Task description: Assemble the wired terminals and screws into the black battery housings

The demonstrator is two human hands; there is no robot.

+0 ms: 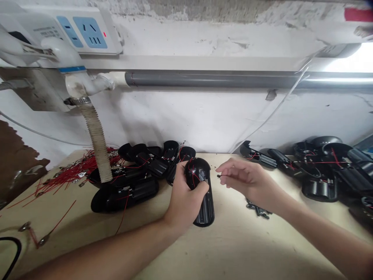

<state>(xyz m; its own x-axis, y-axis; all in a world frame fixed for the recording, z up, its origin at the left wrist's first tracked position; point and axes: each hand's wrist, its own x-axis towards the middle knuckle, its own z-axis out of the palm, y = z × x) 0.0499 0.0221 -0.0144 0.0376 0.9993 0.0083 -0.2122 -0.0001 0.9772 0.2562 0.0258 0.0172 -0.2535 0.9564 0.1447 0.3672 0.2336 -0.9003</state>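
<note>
Assembly workshop — plain bench (239,249), black housings (131,196), red wires (72,173), power strip (84,33), rough plaster wall (175,116).

Pale worktop (256,249), wood or laminate. Far left: tangled heap of red wires with metal terminals (72,173). Near left corner: loose red wire with terminals (37,233), black cable (11,252). Black plastic housings (125,198) trailing red wires, piled along back; second pile (320,186) at right. Small black parts (258,209) lying front of right pile.
</note>
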